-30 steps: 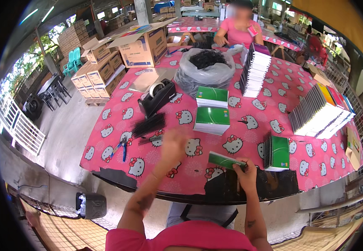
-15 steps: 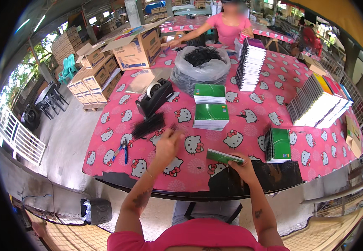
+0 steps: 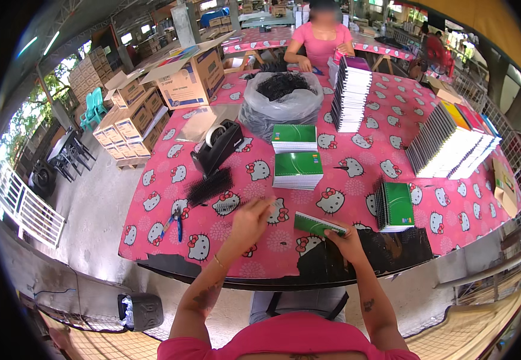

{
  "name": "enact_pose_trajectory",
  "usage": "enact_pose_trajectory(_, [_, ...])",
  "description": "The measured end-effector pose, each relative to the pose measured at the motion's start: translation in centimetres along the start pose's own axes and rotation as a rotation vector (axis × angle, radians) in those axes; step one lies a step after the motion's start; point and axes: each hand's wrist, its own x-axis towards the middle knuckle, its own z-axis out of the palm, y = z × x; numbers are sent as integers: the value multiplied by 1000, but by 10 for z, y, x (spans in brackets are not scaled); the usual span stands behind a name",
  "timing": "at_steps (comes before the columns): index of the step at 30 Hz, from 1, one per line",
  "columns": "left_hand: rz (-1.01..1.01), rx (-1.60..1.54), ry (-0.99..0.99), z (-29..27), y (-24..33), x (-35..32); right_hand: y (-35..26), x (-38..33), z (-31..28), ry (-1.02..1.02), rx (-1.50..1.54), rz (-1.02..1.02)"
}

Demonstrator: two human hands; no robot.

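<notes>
My right hand (image 3: 345, 240) grips a green-covered notebook (image 3: 312, 224) near the table's front edge, its long edge tilted up toward me. To its left, my left hand (image 3: 252, 218) is pinched around a thin black spiral binding coil (image 3: 229, 206), which sticks out leftward over the tablecloth. A pile of black coils (image 3: 210, 186) lies just beyond that hand. Pliers with blue handles (image 3: 179, 226) rest to the left. Two stacks of green notebooks, a nearer one (image 3: 297, 170) and a farther one (image 3: 294, 138), stand ahead. Coil-bound green notebooks (image 3: 396, 205) are stacked to the right.
A black tape dispenser (image 3: 217, 147) stands behind the coils. Farther back are a plastic bag of black coils (image 3: 281, 99), a tall notebook stack (image 3: 353, 99) and an open carton (image 3: 191, 78). More notebooks (image 3: 452, 144) stand at right. A co-worker in pink (image 3: 322, 42) is across the table.
My left hand has moved slightly right and down, toward the notebook, with the coil now visible. The right hand holds the notebook nearly as before. The co-worker's outstretched arm has drawn in.
</notes>
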Motion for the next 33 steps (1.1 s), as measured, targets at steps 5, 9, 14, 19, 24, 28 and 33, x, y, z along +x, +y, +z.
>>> enact_pose_trajectory(5, [-16, -153, -49, 17, 31, -9, 11, 1, -5, -16, -10, 11])
enact_pose_trajectory(9, [4, -211, 53, 29, 21, -7, 10, 1, -3, -29, 11, 36])
enact_pose_trajectory(14, [-11, -201, -18, 24, 23, -4, 9, 1, -5, -21, 11, 31])
enact_pose_trajectory(19, [-9, -150, -50, 29, 15, -2, 7, 1, -5, -22, 22, 38])
enact_pose_trajectory(24, [141, -174, -179, 14, 23, 18, 2, -2, -6, -5, -46, -13])
enact_pose_trajectory(28, [332, -23, -293, 17, -11, 10, -14, -5, 2, -47, -145, -90])
enact_pose_trajectory(33, [365, 300, -257, 11, 49, 19, -29, -16, 5, 90, -104, -97])
